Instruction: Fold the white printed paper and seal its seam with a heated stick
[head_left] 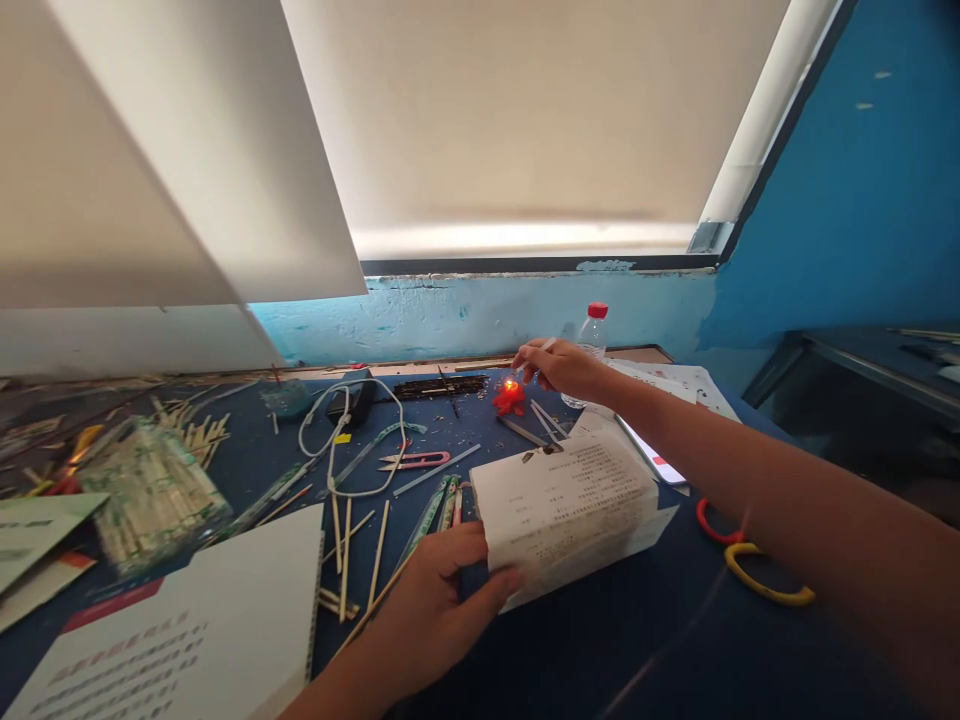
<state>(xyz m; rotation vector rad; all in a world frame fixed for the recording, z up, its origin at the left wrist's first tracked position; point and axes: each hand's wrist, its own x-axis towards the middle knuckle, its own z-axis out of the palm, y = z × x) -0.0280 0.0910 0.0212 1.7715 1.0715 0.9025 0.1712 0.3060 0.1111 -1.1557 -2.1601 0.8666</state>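
Note:
My left hand (439,600) rests near the front of the blue table, thumb and fingers closed on the near corner of a white printed paper packet (570,510). My right hand (559,368) reaches to the back of the table and pinches a thin pale stick (545,346) just above a small lit red candle (509,396). A clear plastic bottle (593,338) with a red cap stands right behind that hand.
Wooden sticks (360,560), pink thread snips (416,460), a white cable (337,435) and a bag of sticks (150,490) litter the left half. A printed sheet (187,640) lies at the front left. Red and yellow scissors (742,560) lie at right. White blinds hang above.

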